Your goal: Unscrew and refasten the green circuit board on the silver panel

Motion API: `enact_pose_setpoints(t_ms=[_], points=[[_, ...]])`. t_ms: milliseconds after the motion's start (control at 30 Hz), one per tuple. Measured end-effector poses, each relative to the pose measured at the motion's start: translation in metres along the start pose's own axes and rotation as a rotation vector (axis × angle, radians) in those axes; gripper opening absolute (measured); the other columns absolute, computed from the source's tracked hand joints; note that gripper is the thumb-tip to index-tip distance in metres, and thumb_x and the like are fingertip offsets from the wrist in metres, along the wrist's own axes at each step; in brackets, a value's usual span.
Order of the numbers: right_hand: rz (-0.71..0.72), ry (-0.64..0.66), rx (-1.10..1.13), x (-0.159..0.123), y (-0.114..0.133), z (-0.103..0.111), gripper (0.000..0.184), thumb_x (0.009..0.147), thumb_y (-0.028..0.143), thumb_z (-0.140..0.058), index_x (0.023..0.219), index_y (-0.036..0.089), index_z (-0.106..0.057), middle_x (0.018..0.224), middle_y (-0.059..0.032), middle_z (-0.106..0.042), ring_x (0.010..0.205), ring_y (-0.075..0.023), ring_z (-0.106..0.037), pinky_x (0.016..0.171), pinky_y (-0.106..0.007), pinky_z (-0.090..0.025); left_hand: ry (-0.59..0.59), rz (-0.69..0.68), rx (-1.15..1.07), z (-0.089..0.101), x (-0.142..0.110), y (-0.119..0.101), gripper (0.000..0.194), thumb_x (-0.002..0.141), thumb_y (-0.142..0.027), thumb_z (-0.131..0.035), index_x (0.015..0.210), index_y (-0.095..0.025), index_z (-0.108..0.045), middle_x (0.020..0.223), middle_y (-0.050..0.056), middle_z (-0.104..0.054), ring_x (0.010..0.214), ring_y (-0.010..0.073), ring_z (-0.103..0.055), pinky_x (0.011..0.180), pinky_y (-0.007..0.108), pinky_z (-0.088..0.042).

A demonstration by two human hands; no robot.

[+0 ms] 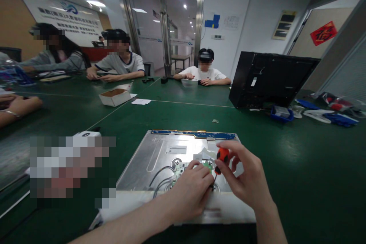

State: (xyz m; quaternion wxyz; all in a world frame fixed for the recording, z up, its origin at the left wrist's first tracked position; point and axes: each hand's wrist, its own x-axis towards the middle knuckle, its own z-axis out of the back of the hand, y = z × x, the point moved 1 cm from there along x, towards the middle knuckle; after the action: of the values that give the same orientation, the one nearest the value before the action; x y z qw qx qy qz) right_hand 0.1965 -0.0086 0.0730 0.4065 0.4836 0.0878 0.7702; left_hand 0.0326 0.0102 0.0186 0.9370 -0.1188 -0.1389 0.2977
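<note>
My right hand (250, 173) grips the orange and black handle of a small screwdriver (222, 154) between thumb and fingers. Its thin shaft slants down toward the lower right of a green circuit board (180, 168). The board lies on the silver metal back of a flat display panel (160, 152). Over the board rests my left hand (194, 185), its fingers curled close to the screwdriver's tip; what they hold, if anything, is hidden. Dark cables (160, 171) run from the board's left side. A blue circuit strip (183, 134) lines the panel's far edge.
A black monitor housing (265, 80) stands at the right, beside a blue tray (281, 114) and gloves (337, 117). An open white box (114, 97) sits beyond the panel at left. Several people sit around the green table (309, 183); another person's hands (21, 106) are at far left.
</note>
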Motion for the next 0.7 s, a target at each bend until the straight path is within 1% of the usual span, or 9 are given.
enact_pose_setpoints(t_ms=[67,167,233,267,367,467,533,633,700], points=[[0.022,0.031,0.016,0.0010,-0.0010,0.0007,0.030,0.089,0.016,-0.051,0.118,0.026,-0.051,0.103,-0.0058,-0.062,0.065,-0.0121,-0.060,0.050,-0.024,-0.048,-0.002,0.000,0.002,-0.0001,0.0001,0.0000,0.016,0.085,-0.014,-0.050,0.098,-0.019,-0.056,0.102,0.007,-0.063,0.096,0.0248,-0.057,0.096,0.045,-0.034],[0.015,0.063,0.016,0.0017,-0.0028,0.0008,0.034,0.091,0.015,-0.047,0.123,0.027,-0.051,0.112,-0.0075,-0.060,0.071,-0.0132,-0.061,0.052,-0.024,-0.050,0.005,0.007,-0.001,-0.0002,0.0001,0.0000,0.016,0.083,-0.012,-0.051,0.097,-0.019,-0.056,0.100,0.007,-0.063,0.095,0.0246,-0.057,0.096,0.045,-0.034],[0.009,0.066,0.011,0.0012,-0.0039,0.0002,0.035,0.090,0.015,-0.050,0.124,0.026,-0.049,0.108,-0.0064,-0.062,0.070,-0.0135,-0.061,0.052,-0.024,-0.050,0.005,0.008,-0.007,0.0000,-0.0001,-0.0002,0.017,0.083,-0.012,-0.050,0.097,-0.019,-0.056,0.100,0.007,-0.063,0.096,0.0247,-0.057,0.096,0.045,-0.034],[0.009,0.062,0.005,0.0008,-0.0041,-0.0003,0.035,0.089,0.016,-0.053,0.122,0.026,-0.049,0.102,-0.0051,-0.063,0.067,-0.0134,-0.060,0.051,-0.024,-0.049,0.003,0.006,-0.010,0.0002,-0.0002,-0.0003,0.018,0.083,-0.012,-0.050,0.099,-0.019,-0.056,0.102,0.008,-0.064,0.098,0.0249,-0.057,0.097,0.045,-0.034],[-0.003,0.008,-0.016,-0.0007,-0.0036,-0.0015,0.034,0.084,0.020,-0.062,0.115,0.025,-0.048,0.088,-0.0013,-0.063,0.061,-0.0128,-0.057,0.049,-0.024,-0.047,0.000,0.001,-0.009,0.0004,-0.0005,-0.0005,0.020,0.085,-0.013,-0.049,0.103,-0.019,-0.056,0.105,0.008,-0.064,0.101,0.0253,-0.057,0.096,0.045,-0.034],[-0.059,-0.024,0.008,-0.0019,-0.0021,-0.0022,0.033,0.084,0.017,-0.061,0.112,0.025,-0.045,0.090,-0.0019,-0.064,0.064,-0.0132,-0.059,0.051,-0.025,-0.047,0.005,0.000,0.001,-0.0001,-0.0002,-0.0002,0.017,0.086,-0.014,-0.049,0.100,-0.019,-0.057,0.104,0.008,-0.064,0.098,0.0247,-0.058,0.096,0.045,-0.034],[-0.073,-0.016,0.031,-0.0021,-0.0015,-0.0024,0.035,0.083,0.015,-0.060,0.113,0.025,-0.045,0.091,-0.0021,-0.063,0.066,-0.0137,-0.060,0.052,-0.025,-0.048,0.004,-0.001,0.006,-0.0006,0.0000,0.0002,0.017,0.086,-0.014,-0.049,0.100,-0.019,-0.057,0.103,0.008,-0.064,0.097,0.0247,-0.058,0.097,0.045,-0.034],[-0.029,0.003,0.042,-0.0012,-0.0016,-0.0018,0.037,0.083,0.014,-0.057,0.117,0.026,-0.047,0.095,-0.0028,-0.063,0.064,-0.0131,-0.059,0.050,-0.025,-0.048,0.002,-0.003,0.006,-0.0010,0.0002,0.0006,0.016,0.086,-0.015,-0.049,0.100,-0.019,-0.057,0.102,0.008,-0.064,0.097,0.0250,-0.058,0.097,0.046,-0.034],[-0.001,0.026,0.045,-0.0002,-0.0017,-0.0010,0.037,0.086,0.013,-0.053,0.120,0.026,-0.049,0.103,-0.0047,-0.062,0.065,-0.0130,-0.059,0.050,-0.025,-0.048,-0.001,-0.002,0.002,-0.0007,0.0002,0.0005,0.015,0.086,-0.014,-0.049,0.098,-0.018,-0.057,0.101,0.008,-0.064,0.096,0.0249,-0.058,0.096,0.045,-0.034]])
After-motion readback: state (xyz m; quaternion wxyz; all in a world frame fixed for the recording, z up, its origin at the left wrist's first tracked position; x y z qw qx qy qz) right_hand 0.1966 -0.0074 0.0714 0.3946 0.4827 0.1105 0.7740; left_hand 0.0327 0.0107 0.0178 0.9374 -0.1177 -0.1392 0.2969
